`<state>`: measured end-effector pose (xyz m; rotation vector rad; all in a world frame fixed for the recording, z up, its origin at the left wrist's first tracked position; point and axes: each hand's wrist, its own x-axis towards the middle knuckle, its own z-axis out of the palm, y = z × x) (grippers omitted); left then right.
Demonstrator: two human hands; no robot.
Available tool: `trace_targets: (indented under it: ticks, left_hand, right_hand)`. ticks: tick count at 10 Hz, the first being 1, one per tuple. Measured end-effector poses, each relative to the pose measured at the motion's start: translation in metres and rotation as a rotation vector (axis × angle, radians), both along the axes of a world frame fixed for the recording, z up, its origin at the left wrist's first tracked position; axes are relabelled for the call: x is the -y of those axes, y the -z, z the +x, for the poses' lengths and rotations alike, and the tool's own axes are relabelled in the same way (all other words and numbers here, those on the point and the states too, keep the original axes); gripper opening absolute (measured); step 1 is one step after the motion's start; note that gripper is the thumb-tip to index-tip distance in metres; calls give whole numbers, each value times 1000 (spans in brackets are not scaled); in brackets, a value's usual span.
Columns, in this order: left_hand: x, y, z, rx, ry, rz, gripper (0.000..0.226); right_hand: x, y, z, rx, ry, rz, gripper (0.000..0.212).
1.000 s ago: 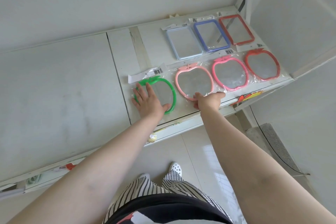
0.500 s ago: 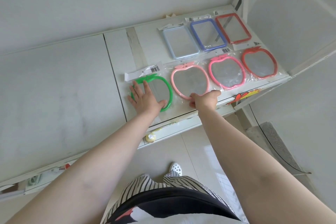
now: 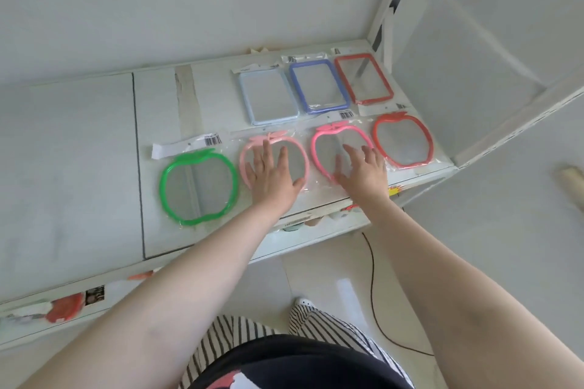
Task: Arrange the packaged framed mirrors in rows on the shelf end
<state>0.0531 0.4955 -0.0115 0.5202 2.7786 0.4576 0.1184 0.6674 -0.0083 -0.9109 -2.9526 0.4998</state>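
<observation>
Left hand: the left hand (image 3: 271, 175) has been moved off the green mirror (image 3: 198, 187) and is now laid flat, fingers spread, on the pale pink mirror (image 3: 274, 164).
Right hand: the right hand (image 3: 363, 172) has been shifted from the shelf's near edge onto the bright pink mirror (image 3: 343, 151), fingers spread and pressing; nothing is pinched.
Green mirror: released, lying at the left end of the near row, slightly nearer than its neighbours.
Near row: completed to the right by the red round mirror (image 3: 402, 139).
Far row: light blue mirror (image 3: 267, 98), dark blue mirror (image 3: 319, 85) and red square mirror (image 3: 363, 78) are set side by side on the shelf (image 3: 158, 110).
Meaning: the middle pair is judged to be getting squared up; only fine alignment appears left.
</observation>
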Motion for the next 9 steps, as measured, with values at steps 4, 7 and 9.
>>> trace_targets:
  ticks: [4, 7, 9]
  left_hand:
    - [-26, 13, 12, 41, -188, -69, 75]
    - [-26, 13, 13, 3, -213, -31, 71]
    - [-25, 1, 19, -116, -299, 191, 49]
  right_hand:
    - [-16, 18, 7, 92, -183, 15, 63]
    - [-21, 18, 5, 80, -204, 46, 61]
    - [-22, -2, 4, -31, -226, 0, 53]
